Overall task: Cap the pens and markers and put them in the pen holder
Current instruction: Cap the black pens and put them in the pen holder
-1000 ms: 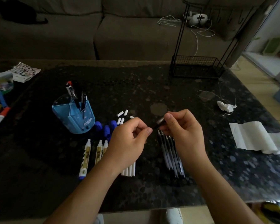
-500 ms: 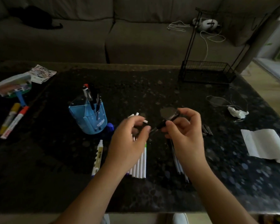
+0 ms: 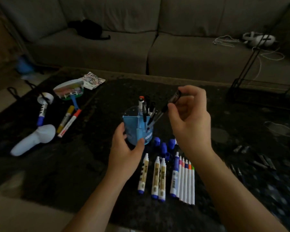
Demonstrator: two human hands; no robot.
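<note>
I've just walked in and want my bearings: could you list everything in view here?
table: one, dark speckled, under everything
pen holder: one, clear blue, table centre
pens in holder: several, mostly dark, standing
black pen: one, tip entering the holder
thick markers: four, white, blue ends, lying at front
thin markers: about five, white, coloured tips, beside the thick ones
loose caps: several, blue, between holder and markers
yellow and red markers: two, lying left
white handle-shaped thing: one, far left
marker case: one, clear, back left
rack: one, black wire, back right
sofa: one, grey, behind table
dark pens and caps: uncounted, blurred, right
left hand: curled round the pen holder
right hand: pinching the black pen
</note>
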